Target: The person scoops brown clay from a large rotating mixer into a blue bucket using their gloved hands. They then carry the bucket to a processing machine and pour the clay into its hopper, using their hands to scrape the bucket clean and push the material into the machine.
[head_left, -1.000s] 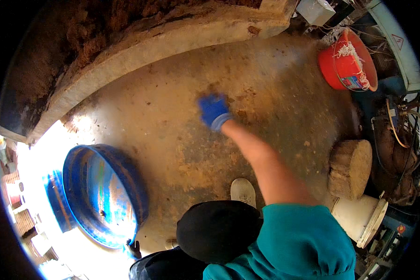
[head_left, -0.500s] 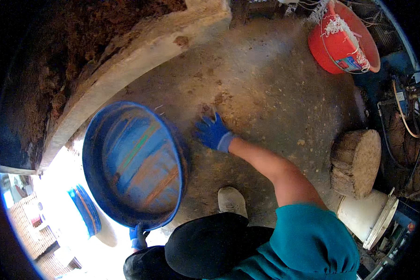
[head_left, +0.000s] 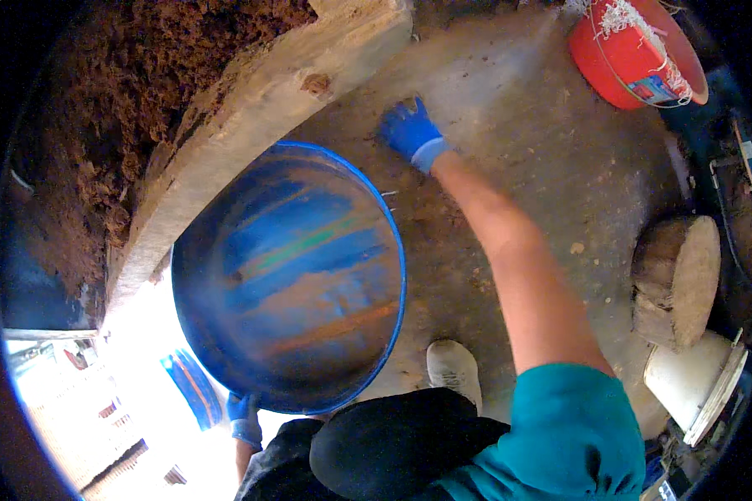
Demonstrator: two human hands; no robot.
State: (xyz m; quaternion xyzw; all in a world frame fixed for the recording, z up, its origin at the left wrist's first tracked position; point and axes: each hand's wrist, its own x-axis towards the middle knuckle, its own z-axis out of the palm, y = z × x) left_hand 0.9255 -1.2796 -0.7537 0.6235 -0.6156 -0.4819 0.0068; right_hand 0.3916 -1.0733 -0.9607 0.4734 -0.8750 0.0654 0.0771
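The person's right hand (head_left: 411, 131), in a blue glove, is stretched far forward with the arm nearly straight, the palm turned down and pressed flat on the dusty concrete floor (head_left: 551, 167) close beside the edge of the pale stone kerb (head_left: 259, 150); its grip is spread open and has hold of nothing that can be seen. The left hand (head_left: 244, 417), also gloved in blue, sits low near the body with its grip closed around the near rim of the large blue basin (head_left: 288, 275), which it holds tilted so the streaked inside faces the camera. The basin lies to the left of the right hand and nearer the person, its far rim close to that hand but apart from it; it is round, so it has no clear long axis. Beyond the kerb lies a mass of brown earth (head_left: 142, 100). To the right, well apart from both hands, stand a red bucket (head_left: 635, 58), a cut log (head_left: 677, 280) and a white bucket (head_left: 698, 380).
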